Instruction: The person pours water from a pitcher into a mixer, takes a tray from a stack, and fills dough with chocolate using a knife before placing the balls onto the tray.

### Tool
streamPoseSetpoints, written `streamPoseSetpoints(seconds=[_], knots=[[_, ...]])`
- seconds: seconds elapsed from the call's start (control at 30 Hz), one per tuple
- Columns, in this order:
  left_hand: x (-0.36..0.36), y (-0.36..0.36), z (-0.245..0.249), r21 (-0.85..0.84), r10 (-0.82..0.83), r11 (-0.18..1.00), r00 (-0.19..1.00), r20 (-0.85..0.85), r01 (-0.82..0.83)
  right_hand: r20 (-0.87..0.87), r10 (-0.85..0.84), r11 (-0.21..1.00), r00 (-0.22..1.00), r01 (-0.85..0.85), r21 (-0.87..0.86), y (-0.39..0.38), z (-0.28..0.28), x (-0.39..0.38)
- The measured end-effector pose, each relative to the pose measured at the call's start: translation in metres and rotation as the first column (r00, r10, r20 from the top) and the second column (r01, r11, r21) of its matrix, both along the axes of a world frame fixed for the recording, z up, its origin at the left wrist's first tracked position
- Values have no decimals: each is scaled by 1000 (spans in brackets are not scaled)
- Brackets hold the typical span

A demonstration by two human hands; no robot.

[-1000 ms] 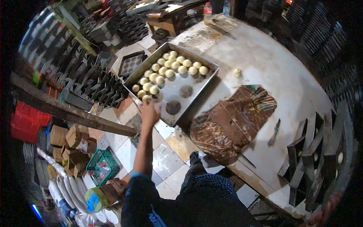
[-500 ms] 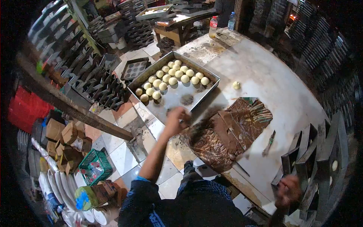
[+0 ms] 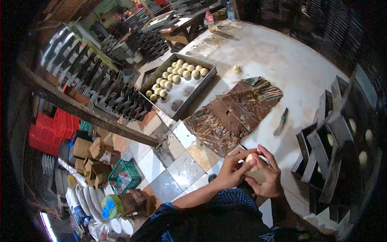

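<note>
Left hand (image 3: 230,172) and right hand (image 3: 266,180): fingers closed around dough ball (image 3: 251,157). Keep squeeze light and even, or it likely deforms.

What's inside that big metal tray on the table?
Rows of pale dough balls cover about half of the tray. The rest is bare metal with two dark round marks. The tray floor under the balls is covered, so it can't be seen.
</note>
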State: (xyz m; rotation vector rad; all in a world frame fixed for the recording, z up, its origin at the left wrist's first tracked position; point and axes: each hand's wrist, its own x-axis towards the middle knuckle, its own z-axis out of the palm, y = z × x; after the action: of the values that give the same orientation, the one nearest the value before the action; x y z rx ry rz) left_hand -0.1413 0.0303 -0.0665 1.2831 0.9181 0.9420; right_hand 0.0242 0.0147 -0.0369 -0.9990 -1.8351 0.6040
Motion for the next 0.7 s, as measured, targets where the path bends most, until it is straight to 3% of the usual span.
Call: streamPoseSetpoints(seconds=[0.03,0.1,0.13,0.17,0.23,0.27,0.3,0.37,0.4,0.43,0.47,0.5,0.53,0.6,0.63,0.7], knots=[[6,-7,4,-2,97,995,995,-27,-97,0,-14,1000,1000,14,11,-7,-1,0],[16,-21,9,249,164,955,986,16,-163,-282,-155,988,947,144,-59,-18,-6,-7],[14,-28,6,504,186,855,979,-86,-119,-277,-147,989,950,141,-42,-24,-8,-12],[16,-43,8,568,278,805,955,-103,-173,-283,-233,971,930,236,-23,-32,-11,-19],[8,-60,5,447,224,858,968,115,-251,-309,-385,913,870,409,12,-42,-17,-41],[-3,-62,9,458,239,848,964,119,-267,-444,-379,911,812,411,-26,-42,-19,-60],[-16,-61,13,470,229,847,968,99,-248,-376,-307,942,874,336,14,-39,-29,-74],[-50,-69,14,384,258,885,964,68,-264,-153,-393,920,907,386,-74,-33,-39,-113],[-73,-77,19,309,319,904,947,-28,-296,-228,-297,953,927,274,-128,-21,-64,-134],[-96,-83,23,235,365,914,922,-127,-330,-283,-155,984,947,123,-129,-20,-37,-162],[-115,-91,17,260,445,876,889,-112,-406,-205,-73,995,976,57,-80,-11,-48,-179],[-133,-99,4,201,463,871,886,-26,-449,-169,-10,998,986,-1,-60,-11,-52,-195],[-156,-104,-5,-3,424,904,895,141,-427,-150,6,999,989,-14,-50,-13,-45,-213],[-185,-119,-16,-339,466,879,758,457,-336,-159,30,997,987,-41,-68,-23,-40,-238],[-189,-124,-29,-349,473,875,753,458,-337,-153,32,996,988,-44,-76,-27,-42,-247],[-191,-134,-64,-207,366,925,890,271,-318,-233,56,994,971,-76,-78,-36,-53,-263]])
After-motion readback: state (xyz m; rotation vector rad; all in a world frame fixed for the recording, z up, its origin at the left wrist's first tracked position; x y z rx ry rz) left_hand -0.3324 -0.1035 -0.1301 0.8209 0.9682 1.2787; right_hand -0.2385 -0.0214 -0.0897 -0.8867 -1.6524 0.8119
